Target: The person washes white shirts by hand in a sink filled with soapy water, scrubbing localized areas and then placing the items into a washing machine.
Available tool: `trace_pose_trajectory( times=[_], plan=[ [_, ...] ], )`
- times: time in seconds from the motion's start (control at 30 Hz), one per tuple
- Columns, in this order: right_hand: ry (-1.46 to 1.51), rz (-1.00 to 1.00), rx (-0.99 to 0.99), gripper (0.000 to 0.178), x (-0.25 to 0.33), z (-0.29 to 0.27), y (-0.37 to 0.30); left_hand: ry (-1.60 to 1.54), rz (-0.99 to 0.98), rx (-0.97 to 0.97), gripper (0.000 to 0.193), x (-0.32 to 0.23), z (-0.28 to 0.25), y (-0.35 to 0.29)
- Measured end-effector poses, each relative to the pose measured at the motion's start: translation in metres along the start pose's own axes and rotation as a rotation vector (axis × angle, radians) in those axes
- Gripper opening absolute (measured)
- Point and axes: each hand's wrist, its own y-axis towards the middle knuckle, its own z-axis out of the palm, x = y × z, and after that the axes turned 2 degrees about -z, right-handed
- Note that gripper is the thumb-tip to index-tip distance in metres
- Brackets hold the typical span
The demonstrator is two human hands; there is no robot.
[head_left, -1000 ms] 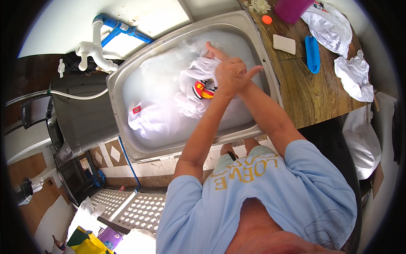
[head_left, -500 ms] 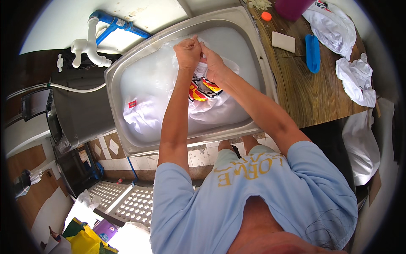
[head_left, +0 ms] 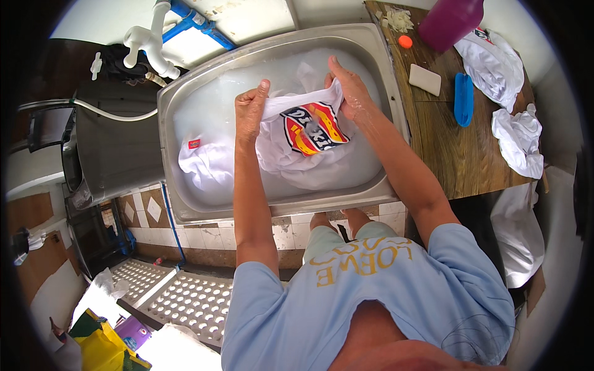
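A white shirt with a red, yellow and dark printed patch (head_left: 312,133) hangs wet over the milky water of a steel sink (head_left: 272,46). My left hand (head_left: 250,111) grips the shirt's left side and my right hand (head_left: 349,89) grips its right side, stretching the printed part between them above the water. More white cloth with a small red label (head_left: 198,161) lies soaking in the sink's left part.
A wooden counter (head_left: 461,154) on the right carries a bar of soap (head_left: 424,79), a blue brush (head_left: 463,99), a purple jug (head_left: 448,21) and crumpled white cloths (head_left: 516,136). White taps with blue pipe (head_left: 154,40) stand behind the sink. Perforated mats (head_left: 185,297) cover the floor.
My hands, pressed together on the bunched cloth a second ago, have moved apart and lifted the shirt, spreading the printed patch open between them.
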Motion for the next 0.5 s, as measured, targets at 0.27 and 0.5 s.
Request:
trace_pose_trajectory(
  times=[0.27,0.5],
  plan=[
    [-0.009,-0.001,0.083,0.052,0.005,0.000,0.002,0.171,-0.190,0.477,0.023,-0.018,0.002,-0.017],
    [-0.060,-0.028,0.040,0.048,0.001,0.003,0.010,-0.080,-0.006,0.467,0.024,-0.029,0.008,-0.015]
  ],
)
